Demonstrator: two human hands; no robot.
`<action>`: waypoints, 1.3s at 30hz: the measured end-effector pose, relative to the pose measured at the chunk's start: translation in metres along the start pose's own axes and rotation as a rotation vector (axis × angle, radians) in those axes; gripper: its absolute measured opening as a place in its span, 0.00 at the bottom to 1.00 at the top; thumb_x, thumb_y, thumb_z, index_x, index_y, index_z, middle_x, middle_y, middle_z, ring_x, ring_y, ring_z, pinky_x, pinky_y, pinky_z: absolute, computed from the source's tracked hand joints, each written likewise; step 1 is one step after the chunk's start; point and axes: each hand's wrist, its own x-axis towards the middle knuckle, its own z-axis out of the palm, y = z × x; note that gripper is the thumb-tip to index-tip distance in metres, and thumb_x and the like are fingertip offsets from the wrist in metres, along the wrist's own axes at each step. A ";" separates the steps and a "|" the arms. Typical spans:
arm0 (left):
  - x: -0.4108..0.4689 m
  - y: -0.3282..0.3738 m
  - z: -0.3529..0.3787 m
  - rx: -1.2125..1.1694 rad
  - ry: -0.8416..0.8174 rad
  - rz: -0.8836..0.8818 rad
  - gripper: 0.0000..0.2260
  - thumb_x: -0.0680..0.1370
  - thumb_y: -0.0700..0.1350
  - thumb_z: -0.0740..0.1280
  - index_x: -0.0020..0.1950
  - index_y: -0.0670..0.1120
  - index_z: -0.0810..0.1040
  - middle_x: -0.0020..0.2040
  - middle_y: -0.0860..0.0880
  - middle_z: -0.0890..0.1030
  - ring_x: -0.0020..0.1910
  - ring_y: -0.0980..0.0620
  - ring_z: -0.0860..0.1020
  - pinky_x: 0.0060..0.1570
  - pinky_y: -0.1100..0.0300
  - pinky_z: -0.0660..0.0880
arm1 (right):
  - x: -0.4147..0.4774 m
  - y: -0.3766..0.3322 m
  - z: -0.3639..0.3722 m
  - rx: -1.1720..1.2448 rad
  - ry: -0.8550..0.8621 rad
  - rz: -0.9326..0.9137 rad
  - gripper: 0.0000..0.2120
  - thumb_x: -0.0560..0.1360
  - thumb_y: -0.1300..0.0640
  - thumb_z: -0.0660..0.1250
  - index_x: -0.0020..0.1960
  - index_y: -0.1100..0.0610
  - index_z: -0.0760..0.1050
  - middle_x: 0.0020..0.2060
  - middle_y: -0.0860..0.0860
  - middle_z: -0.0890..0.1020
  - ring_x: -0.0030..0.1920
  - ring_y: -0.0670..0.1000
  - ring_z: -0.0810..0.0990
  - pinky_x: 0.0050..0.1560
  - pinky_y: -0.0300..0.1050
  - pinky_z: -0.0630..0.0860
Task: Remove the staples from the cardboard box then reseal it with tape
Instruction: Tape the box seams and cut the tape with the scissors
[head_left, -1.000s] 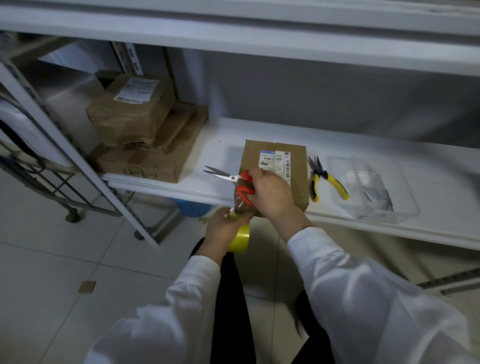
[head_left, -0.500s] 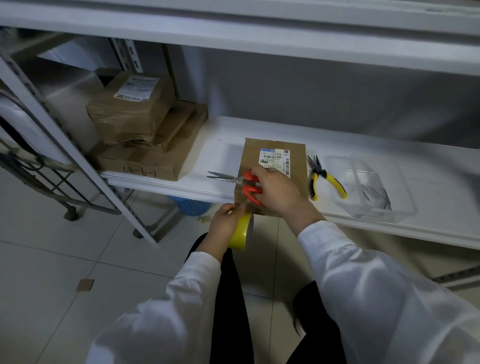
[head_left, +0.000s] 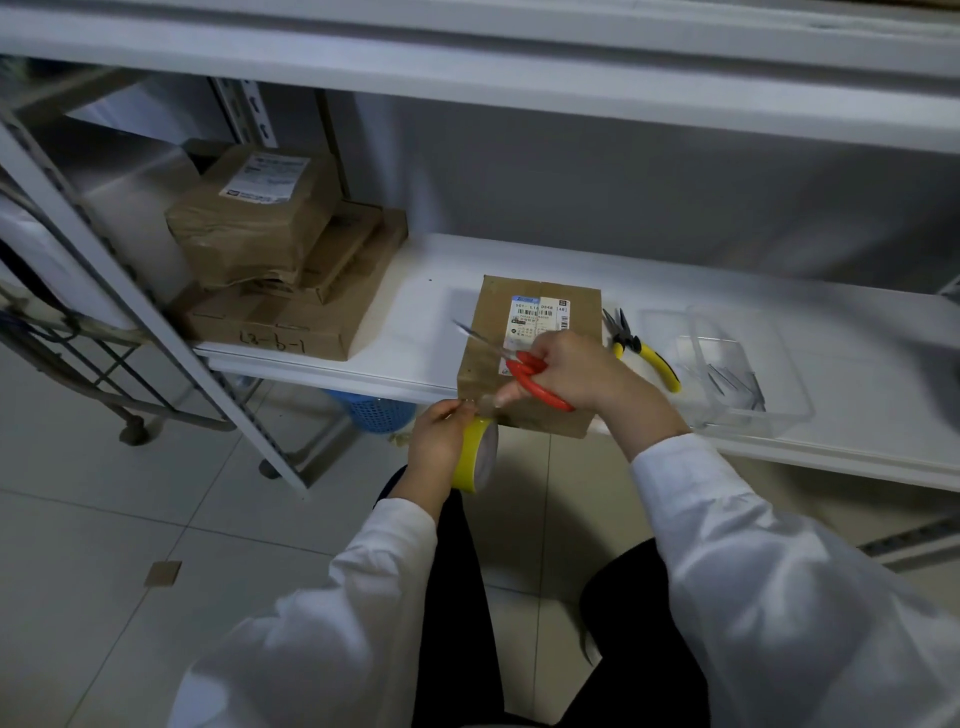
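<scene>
Cardboard box sits at the front edge of the white shelf, directly under the right hand, whose grip is closed through the red handles of the scissors, blades pointing away to its left. Just below and left of that grip, the left hand is closed around the yellow tape roll, touching the box's near edge. Yellow-handled pliers lie right of the right hand.

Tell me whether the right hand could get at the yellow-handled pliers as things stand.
Probably not right away: the right hand is holding the red scissors over the box. The pliers lie bare on the shelf just right of it, nothing between.
</scene>
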 end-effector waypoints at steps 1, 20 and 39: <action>0.000 0.001 -0.001 -0.012 -0.014 -0.008 0.07 0.75 0.42 0.68 0.37 0.48 0.77 0.48 0.45 0.78 0.51 0.46 0.76 0.60 0.56 0.70 | -0.005 0.002 -0.003 -0.005 -0.068 0.018 0.21 0.62 0.36 0.73 0.36 0.51 0.71 0.38 0.47 0.75 0.44 0.50 0.74 0.41 0.43 0.72; -0.007 0.017 0.000 0.168 -0.064 -0.076 0.14 0.78 0.47 0.63 0.61 0.43 0.76 0.63 0.44 0.77 0.60 0.46 0.75 0.62 0.57 0.69 | 0.003 0.013 0.008 0.107 -0.514 0.291 0.39 0.56 0.31 0.74 0.53 0.61 0.74 0.30 0.54 0.75 0.28 0.51 0.74 0.33 0.40 0.71; 0.000 0.014 -0.006 0.347 -0.075 -0.014 0.03 0.74 0.45 0.68 0.45 0.47 0.78 0.51 0.46 0.81 0.52 0.46 0.78 0.56 0.57 0.72 | 0.013 0.007 0.018 -0.081 -0.295 0.160 0.26 0.62 0.40 0.76 0.49 0.59 0.79 0.29 0.53 0.82 0.28 0.49 0.79 0.43 0.44 0.80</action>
